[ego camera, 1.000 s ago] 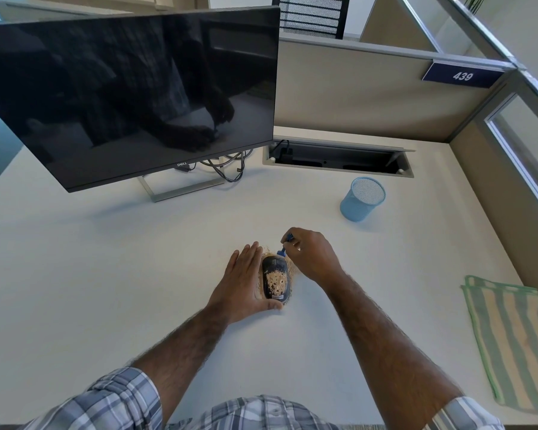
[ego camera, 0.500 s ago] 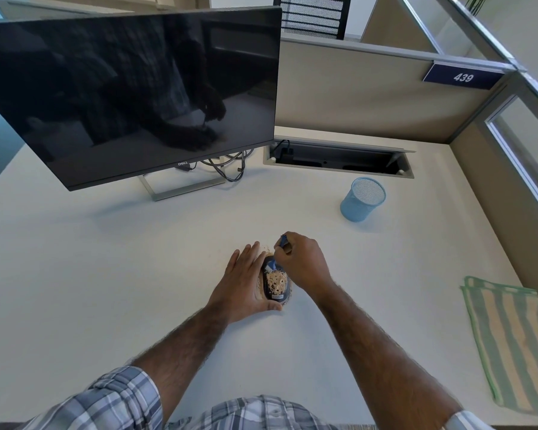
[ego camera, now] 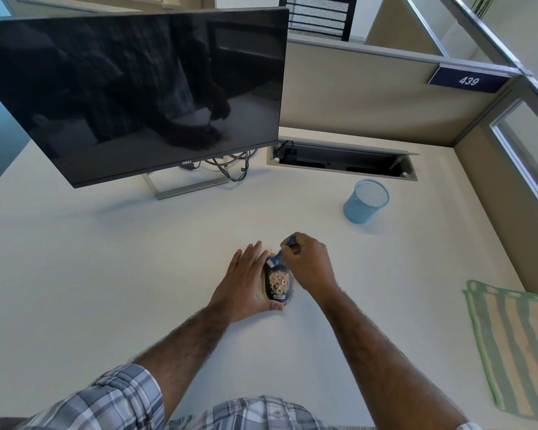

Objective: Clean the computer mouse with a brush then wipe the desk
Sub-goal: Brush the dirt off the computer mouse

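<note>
A black computer mouse (ego camera: 278, 282) lies on the white desk (ego camera: 106, 274), its top covered with tan crumbs, and more crumbs lie around it. My left hand (ego camera: 243, 280) lies along its left side with fingers straight, and the thumb hooks round the mouse's near end. My right hand (ego camera: 308, 265) pinches a small blue brush (ego camera: 275, 259) whose white bristles touch the far end of the mouse. A green and tan striped cloth (ego camera: 516, 342) lies at the right edge of the desk.
A dark monitor (ego camera: 131, 94) on a metal stand fills the back left, with cables behind it. An open cable tray (ego camera: 342, 159) is set into the desk at the back. A blue mesh pen cup (ego camera: 365, 201) stands behind the hands. Partition walls close the back and right.
My right hand has shifted slightly left and nearer, bringing the brush bristles from beside the mouse's far end onto it. The left hand and mouse have stayed put.
</note>
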